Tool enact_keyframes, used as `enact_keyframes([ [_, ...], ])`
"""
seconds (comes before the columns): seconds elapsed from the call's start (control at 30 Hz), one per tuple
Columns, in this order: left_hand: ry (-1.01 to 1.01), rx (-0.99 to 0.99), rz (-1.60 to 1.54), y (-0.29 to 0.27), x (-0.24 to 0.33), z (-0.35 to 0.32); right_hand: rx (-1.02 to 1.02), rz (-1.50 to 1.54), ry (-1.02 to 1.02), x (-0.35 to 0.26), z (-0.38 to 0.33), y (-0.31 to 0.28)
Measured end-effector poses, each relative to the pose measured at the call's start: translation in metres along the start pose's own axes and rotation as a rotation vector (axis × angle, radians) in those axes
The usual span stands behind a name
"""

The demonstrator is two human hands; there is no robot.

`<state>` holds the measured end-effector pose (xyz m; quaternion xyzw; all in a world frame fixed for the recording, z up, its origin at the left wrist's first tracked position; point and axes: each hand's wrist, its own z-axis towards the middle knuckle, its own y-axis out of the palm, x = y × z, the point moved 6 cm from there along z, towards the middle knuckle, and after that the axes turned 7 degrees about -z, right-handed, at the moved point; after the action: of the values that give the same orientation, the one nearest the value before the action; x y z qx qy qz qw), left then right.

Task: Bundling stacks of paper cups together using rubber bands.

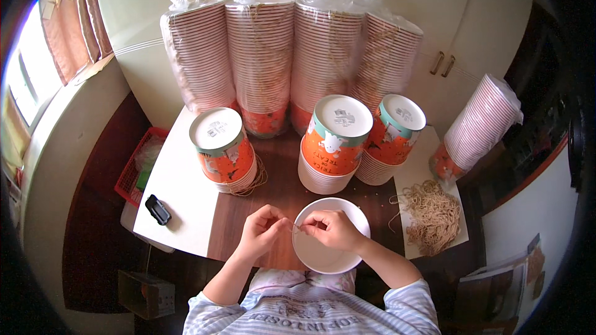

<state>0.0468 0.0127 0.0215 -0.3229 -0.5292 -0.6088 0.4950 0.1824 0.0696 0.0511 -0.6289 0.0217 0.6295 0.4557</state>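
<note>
My left hand and my right hand meet near the table's front edge, both with fingertips pinched. Between them runs a short, thin strand of string, barely visible. Under my right hand stands a paper bucket, its white inside facing up. Beyond my hands, upside-down stacks of orange printed paper buckets rest on the table: one at the left, one in the middle and one at the right. Loose twine lies around the left stack's base.
A tangled heap of twine lies at the table's right. Tall plastic-wrapped bucket stacks line the back; another wrapped stack leans at far right. A black object lies on the left tabletop, near a red basket.
</note>
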Motion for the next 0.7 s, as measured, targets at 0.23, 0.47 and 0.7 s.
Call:
enact_keyframes([
  [0.23,-0.146,-0.040,0.037,-0.006,-0.006,-0.003,0.015,-0.007,0.002,0.002,-0.002,-0.001],
  [0.47,-0.198,-0.146,0.309,0.012,0.001,-0.011,0.017,-0.069,-0.043,-0.007,-0.003,-0.003],
  [0.7,-0.208,-0.064,0.316,0.008,-0.007,-0.010,0.038,-0.084,-0.073,-0.011,-0.004,-0.004],
])
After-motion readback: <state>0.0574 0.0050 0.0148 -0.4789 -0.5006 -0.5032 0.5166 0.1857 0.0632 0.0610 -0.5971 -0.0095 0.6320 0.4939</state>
